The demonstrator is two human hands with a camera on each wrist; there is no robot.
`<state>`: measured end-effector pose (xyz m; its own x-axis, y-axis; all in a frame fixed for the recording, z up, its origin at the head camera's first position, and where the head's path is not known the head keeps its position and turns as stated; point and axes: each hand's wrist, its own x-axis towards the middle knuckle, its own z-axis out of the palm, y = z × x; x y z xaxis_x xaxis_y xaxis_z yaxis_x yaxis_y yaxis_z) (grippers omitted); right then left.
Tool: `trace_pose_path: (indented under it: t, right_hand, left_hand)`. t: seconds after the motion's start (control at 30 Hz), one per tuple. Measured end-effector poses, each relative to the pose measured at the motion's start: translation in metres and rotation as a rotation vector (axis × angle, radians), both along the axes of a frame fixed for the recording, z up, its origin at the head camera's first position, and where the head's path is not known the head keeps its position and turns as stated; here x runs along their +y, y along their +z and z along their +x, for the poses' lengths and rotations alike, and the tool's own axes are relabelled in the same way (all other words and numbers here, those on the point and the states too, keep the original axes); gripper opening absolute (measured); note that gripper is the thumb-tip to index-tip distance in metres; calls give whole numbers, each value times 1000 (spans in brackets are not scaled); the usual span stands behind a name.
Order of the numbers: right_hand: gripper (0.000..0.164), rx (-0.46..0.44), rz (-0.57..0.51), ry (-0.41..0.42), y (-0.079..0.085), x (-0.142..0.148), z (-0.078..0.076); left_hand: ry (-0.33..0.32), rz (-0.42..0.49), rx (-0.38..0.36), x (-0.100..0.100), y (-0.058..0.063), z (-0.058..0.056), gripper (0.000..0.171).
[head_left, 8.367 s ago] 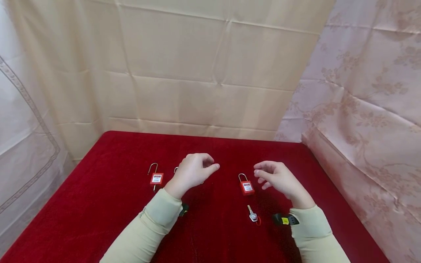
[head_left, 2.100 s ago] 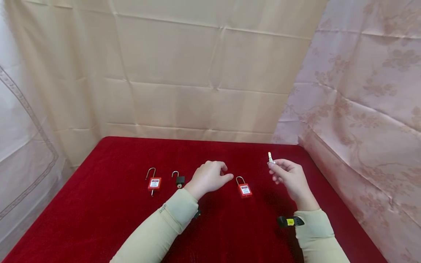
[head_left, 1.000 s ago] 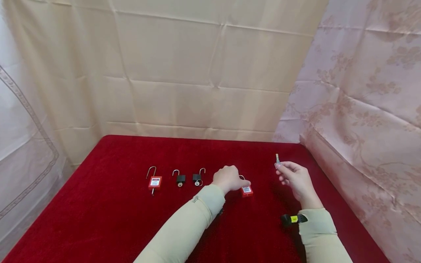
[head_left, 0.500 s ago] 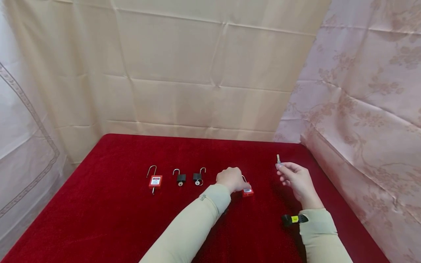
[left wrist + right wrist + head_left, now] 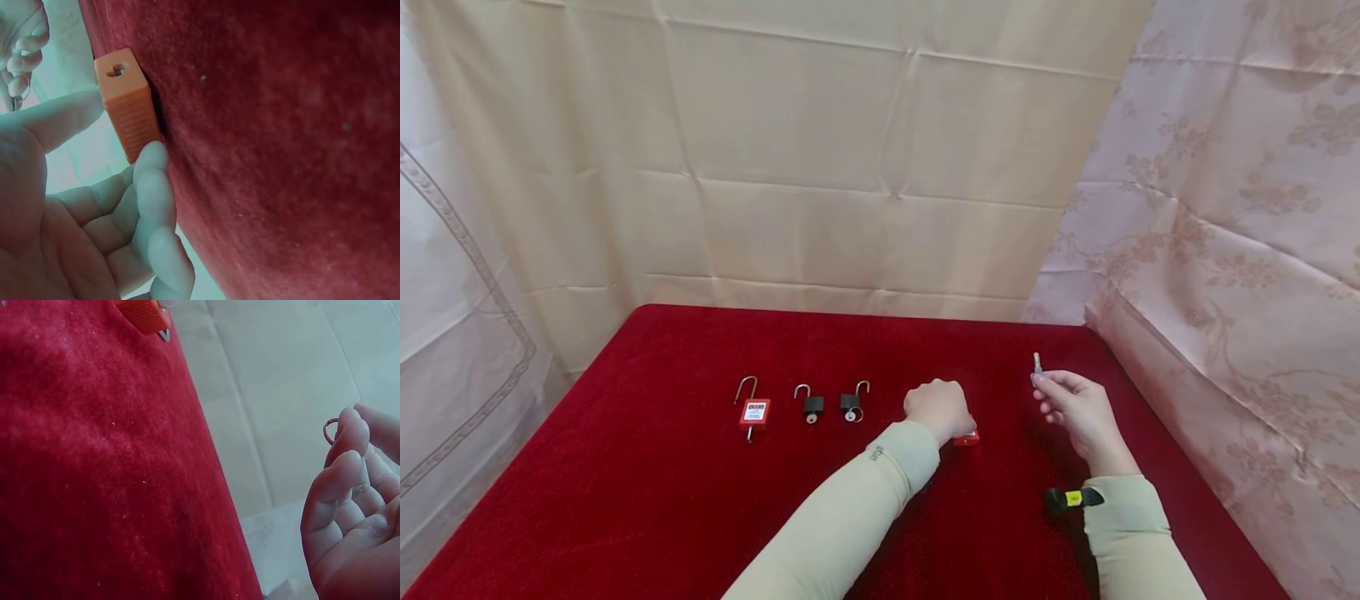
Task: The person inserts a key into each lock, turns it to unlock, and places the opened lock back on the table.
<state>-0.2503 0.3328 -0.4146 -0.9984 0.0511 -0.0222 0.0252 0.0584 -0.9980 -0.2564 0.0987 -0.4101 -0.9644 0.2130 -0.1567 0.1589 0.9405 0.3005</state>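
Note:
My left hand (image 5: 937, 410) grips a red padlock (image 5: 967, 440) on the right half of the table, covering its label and shackle in the head view. In the left wrist view the padlock (image 5: 128, 106) sits between thumb and fingers, with the keyhole in its end face showing. Farther right, my right hand (image 5: 1078, 414) is raised and pinches a key (image 5: 1037, 364) between thumb and fingertips, blade pointing up. A small red ring (image 5: 328, 431) pokes out past those fingers in the right wrist view.
Left of my left hand lie two small black padlocks, one (image 5: 813, 406) beside the other (image 5: 850, 403), with raised shackles and keys in them. A second red padlock (image 5: 755, 413) with its shackle up lies farther left. Red cloth (image 5: 662, 500) covers the table; curtains (image 5: 850, 167) hang behind.
The key lay on the table at first; my right hand has picked it up and raised it. My left hand has moved right onto the red padlock and taken hold of it, tilting it.

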Motion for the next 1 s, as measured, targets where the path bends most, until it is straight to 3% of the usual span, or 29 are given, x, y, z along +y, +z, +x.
trace_pose_path:
  t: [0.27, 0.67, 1.0]
  right_hand:
    - [17, -3, -7, -5, -1, 1, 0]
    - [12, -16, -17, -8, -2, 2, 1]
    - [15, -22, -20, -5, -1, 4, 1]
  left_hand:
    - [25, 10, 8, 5, 4, 6, 30]
    - [21, 182, 4, 7, 1, 10, 31]
    - [47, 296, -70, 5, 2, 9, 26]
